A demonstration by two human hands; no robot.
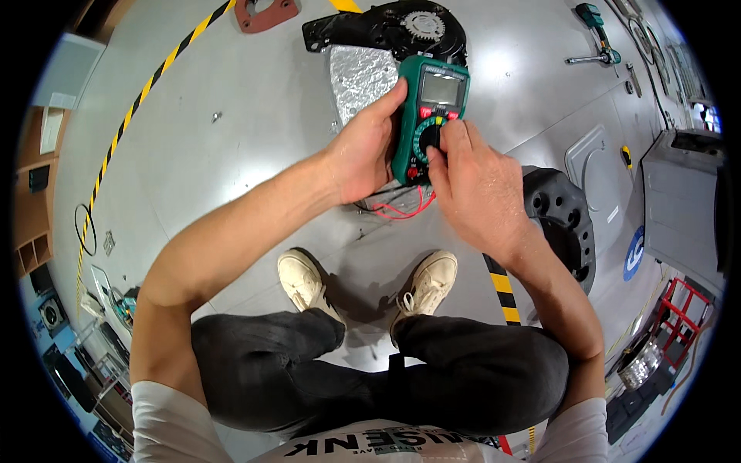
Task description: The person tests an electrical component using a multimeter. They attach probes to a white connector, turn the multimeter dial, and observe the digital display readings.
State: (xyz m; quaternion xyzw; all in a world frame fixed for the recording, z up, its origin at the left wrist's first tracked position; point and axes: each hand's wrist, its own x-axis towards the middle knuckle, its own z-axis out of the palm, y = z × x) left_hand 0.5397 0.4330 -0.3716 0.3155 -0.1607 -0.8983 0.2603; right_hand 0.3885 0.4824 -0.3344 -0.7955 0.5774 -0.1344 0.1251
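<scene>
A green multimeter [441,91] with a grey screen and a round dial is held up in front of me. My left hand [367,147] grips it along its left side, thumb on the edge. The fingers of my right hand [480,179] pinch the black dial [429,136] in the middle of the meter. Red and black test leads [405,214] hang below it. Behind the meter lies a silver foil-covered block [361,81], partly hidden by my left hand. Just beyond is a black machine housing with a toothed metal gear [424,26].
A black drum-like part with holes [557,208] and a grey panel [598,181] lie to the right, before a grey metal box [683,208]. A green power tool [594,35] lies far right. Yellow-black tape [147,85] crosses the left floor; a reddish-brown part [266,15] lies far off.
</scene>
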